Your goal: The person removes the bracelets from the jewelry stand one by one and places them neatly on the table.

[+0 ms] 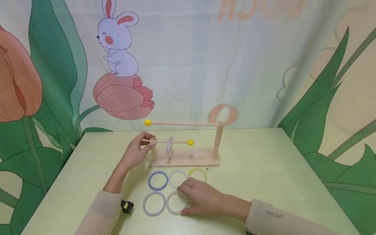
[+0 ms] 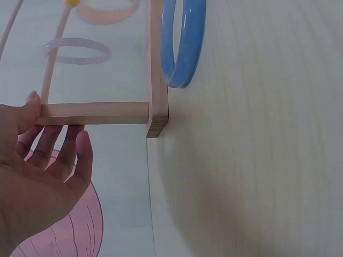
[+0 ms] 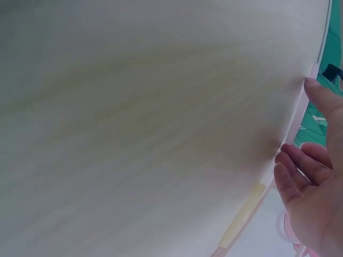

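My left hand (image 1: 138, 151) holds the top of the short wooden post (image 2: 96, 113) of a two-armed ring stand (image 1: 185, 161), thumb on one side and fingers on the other. A pale purple ring (image 1: 168, 147) hangs on the stand's lower rod (image 1: 179, 142), which ends in a yellow ball (image 1: 190, 142). My right hand (image 1: 202, 197) spans a pale translucent ring (image 1: 168, 203) lying on the table, its thumb at the near edge and fingertips at the far edge. Seen edge-on in the right wrist view, that ring (image 3: 297, 115) lies between thumb and fingers.
Beside it lie a lavender ring (image 1: 144, 209), a blue ring (image 1: 149, 183), a whitish ring (image 1: 170, 183) and a yellow ring (image 1: 205, 176). The stand's upper rod (image 1: 185, 123) has no ring on it. A printed curtain (image 1: 188, 65) hangs behind the table (image 1: 264, 169).
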Tool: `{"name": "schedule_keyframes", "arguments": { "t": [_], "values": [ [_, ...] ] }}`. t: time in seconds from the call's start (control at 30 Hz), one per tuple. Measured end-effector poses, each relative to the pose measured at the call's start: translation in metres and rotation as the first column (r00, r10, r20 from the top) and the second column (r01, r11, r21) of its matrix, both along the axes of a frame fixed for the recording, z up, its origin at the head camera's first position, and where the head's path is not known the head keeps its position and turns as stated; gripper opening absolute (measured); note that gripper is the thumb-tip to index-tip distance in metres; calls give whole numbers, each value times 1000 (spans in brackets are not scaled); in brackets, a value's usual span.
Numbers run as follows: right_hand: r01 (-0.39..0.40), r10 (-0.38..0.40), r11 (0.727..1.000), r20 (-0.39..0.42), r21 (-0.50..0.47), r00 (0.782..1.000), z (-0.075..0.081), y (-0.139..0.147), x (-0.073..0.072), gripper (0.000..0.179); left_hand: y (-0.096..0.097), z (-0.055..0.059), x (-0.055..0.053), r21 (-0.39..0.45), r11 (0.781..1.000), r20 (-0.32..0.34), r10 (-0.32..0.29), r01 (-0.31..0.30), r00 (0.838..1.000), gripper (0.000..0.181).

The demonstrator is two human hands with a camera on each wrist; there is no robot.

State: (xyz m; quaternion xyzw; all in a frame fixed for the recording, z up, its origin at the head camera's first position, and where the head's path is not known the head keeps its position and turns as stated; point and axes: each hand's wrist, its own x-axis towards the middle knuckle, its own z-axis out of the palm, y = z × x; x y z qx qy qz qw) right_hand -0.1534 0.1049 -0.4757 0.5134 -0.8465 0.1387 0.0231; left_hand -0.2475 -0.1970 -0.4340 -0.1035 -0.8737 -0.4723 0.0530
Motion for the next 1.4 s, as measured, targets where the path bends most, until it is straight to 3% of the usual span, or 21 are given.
{"name": "schedule_keyframes", "arguments": {
  "t": [0.23,0.77,1.0,1.2,1.4],
  "values": [
    [-14,14,1000,-21,0,1000,-1,-1,-2,63,-1,1,-2,17,1000,18,-8,7,1000,32],
    [6,-6,1000,18,-23,1000,-3,-2,-1,64,-1,0,-1,16,1000,34,15,-16,999,32],
    [121,-114,991,115,-53,987,20,-1,-9,63,1,-1,0,14,1000,31,26,-27,999,31],
    [156,-143,973,82,-173,986,47,-9,-31,58,1,-3,0,17,1000,22,25,-25,999,31],
    [142,-134,951,50,-276,990,63,-23,-50,57,0,-2,0,22,1000,17,14,-14,1000,33]
  ]
}}
